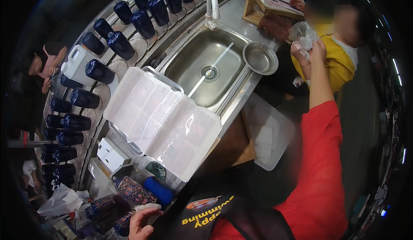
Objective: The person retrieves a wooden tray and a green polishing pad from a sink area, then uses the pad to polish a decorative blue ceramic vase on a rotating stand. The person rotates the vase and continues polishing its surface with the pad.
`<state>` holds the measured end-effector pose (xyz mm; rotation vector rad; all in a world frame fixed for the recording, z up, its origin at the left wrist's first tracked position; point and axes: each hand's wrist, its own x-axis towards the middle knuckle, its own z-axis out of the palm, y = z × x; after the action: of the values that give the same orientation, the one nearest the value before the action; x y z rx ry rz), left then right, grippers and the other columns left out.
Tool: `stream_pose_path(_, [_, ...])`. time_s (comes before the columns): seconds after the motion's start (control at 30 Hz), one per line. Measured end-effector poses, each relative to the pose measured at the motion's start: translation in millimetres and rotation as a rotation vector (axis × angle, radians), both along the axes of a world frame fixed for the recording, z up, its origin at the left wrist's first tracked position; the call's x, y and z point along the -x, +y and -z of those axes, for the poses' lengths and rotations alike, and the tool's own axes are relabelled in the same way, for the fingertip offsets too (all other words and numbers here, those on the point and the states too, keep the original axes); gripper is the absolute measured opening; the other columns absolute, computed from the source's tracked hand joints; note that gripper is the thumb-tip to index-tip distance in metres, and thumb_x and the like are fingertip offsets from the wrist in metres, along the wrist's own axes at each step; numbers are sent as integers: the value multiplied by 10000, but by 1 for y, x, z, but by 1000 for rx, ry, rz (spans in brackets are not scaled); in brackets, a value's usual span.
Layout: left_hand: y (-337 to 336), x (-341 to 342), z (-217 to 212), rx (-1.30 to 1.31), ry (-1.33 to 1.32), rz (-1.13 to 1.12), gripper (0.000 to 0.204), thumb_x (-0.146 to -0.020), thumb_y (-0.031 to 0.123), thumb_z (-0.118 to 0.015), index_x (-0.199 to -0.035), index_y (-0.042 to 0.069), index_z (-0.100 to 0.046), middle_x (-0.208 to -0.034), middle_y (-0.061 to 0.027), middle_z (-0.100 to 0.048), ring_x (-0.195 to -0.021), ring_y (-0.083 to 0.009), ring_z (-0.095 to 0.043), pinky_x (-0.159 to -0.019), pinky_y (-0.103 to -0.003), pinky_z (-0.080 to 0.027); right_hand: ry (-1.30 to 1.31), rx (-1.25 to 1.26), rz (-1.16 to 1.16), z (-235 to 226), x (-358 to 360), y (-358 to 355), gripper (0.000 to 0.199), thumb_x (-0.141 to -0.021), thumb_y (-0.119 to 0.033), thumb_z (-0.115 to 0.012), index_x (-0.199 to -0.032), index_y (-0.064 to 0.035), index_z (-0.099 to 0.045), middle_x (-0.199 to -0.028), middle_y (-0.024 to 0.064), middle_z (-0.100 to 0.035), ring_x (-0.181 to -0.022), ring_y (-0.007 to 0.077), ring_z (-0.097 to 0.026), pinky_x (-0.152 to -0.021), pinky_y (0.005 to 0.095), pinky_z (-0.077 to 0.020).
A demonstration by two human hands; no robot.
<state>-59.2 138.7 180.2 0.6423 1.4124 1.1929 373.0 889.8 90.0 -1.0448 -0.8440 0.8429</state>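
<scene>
Pinching a crumpled clear plastic bag (pixel 303 31), the right hand (pixel 318 50) is stretched out toward the upper right, its fingers narrow on the bag's lower part. The bag is up in the air, in front of a person in yellow (pixel 333 53), whose own hand (pixel 300 53) also touches it, just beside the right hand. The left hand (pixel 143 223) is low in view, near patterned dark blue bottles (pixel 135 190); its fingers are curled, and I cannot tell whether they hold anything. On the steel desk (pixel 234 14) are a sink (pixel 183 63) with a white faucet (pixel 212 3), a round metal bowl (pixel 260 58) at the sink's edge and a pale translucent sheet (pixel 163 119) beside it. Glossy dark blue bottles (pixel 142 24) line the curved conveyor (pixel 140 46).
</scene>
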Motion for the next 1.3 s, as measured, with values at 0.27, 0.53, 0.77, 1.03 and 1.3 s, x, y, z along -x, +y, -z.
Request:
stream_pose_path(0.27, [-45, 3, -11, -85, 163, -78, 577, -930, 304, -701, -1338, -77, -557, -1366, -180, -571, -1233, -292, -609, -1064, -407, -467, -126, 24, -233, 27, -44, 47, 350, -949, -56, -599, -1297, -23, -590, -1104, 123, -672, -918, 216, -656, -708, 314, -548])
stream_pose_path(0.53, [-121, 33, -28, -8, 580, -374, 332, -997, 201, -640, -1263, 3, -628, -1157, -87, -662, -1049, -160, -641, -929, -317, -511, -476, 30, -184, 21, 88, -11, 324, -989, -76, -574, -1307, -15, -587, -1083, 93, -659, -851, 153, -592, -669, 264, -495])
stream_pose_path(0.77, [-277, 134, -51, -117, 673, -1274, 184, -1035, 205, -590, -984, 57, -686, -917, 9, -674, -767, -71, -625, -738, -223, -507, -637, -236, -379, -42, 213, -136, 306, -1024, -93, -552, -1317, -9, -585, -1064, 68, -647, -793, 98, -536, -635, 221, -448])
stream_pose_path(1.03, [-486, 354, -172, 667, 1992, -1603, 430, -972, 424, -632, -1188, 55, -678, -1066, -193, -718, -945, -363, -698, -813, -442, -560, -556, -718, -1348, -135, 496, -467, 220, -1035, -17, -526, -1238, 2, -608, -1024, 41, -590, -778, 71, -496, -700, 184, -412])
stream_pose_path(1.3, [-510, 414, -218, 921, 2059, -1506, 215, -940, 193, -537, -965, 30, -676, -898, -228, -708, -864, -410, -706, -752, -510, -572, -459, -1252, -1752, -195, 622, -713, 220, -916, 143, -594, -1098, 33, -647, -877, 130, -653, -663, 154, -599, -555, 244, -466])
